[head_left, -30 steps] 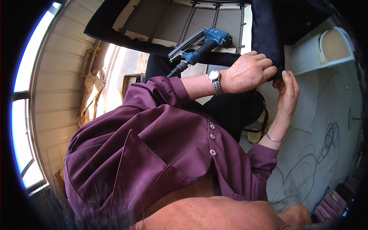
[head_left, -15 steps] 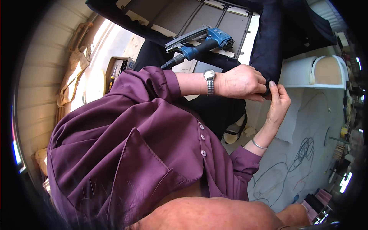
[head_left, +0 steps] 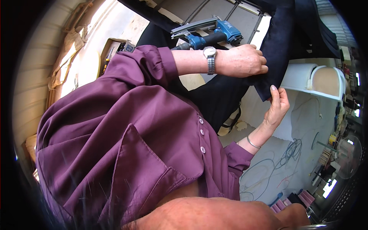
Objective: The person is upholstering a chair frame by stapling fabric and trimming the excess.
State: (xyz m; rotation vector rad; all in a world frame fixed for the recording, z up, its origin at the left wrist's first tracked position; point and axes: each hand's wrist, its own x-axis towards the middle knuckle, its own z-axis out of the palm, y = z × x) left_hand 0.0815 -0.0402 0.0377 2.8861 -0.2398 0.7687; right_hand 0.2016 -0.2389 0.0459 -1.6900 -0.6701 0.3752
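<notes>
Dark navy fabric [head_left: 281,38] covers the edge of an upholstered piece of furniture at the top of the view. Curled against it is my left hand [head_left: 244,61], which wears a watch; its fingers appear to grip the cloth, though their tips are partly hidden. Below and to the right, my right hand [head_left: 276,101] pinches the lower corner of a fabric flap between thumb and fingers. A blue pneumatic staple gun [head_left: 228,32] lies on the furniture's underside, just beyond my left wrist.
Metal springs [head_left: 230,10] cross the underside of the furniture. At the right stands a white curved piece with a tan panel [head_left: 327,80]. Coiled hoses [head_left: 289,151] lie on the floor. A box of tools [head_left: 111,53] sits at the left.
My hands have moved apart, the left one upward and the right slightly downward. More of the fabric flap shows between them. The staple gun appears slightly farther right in view.
</notes>
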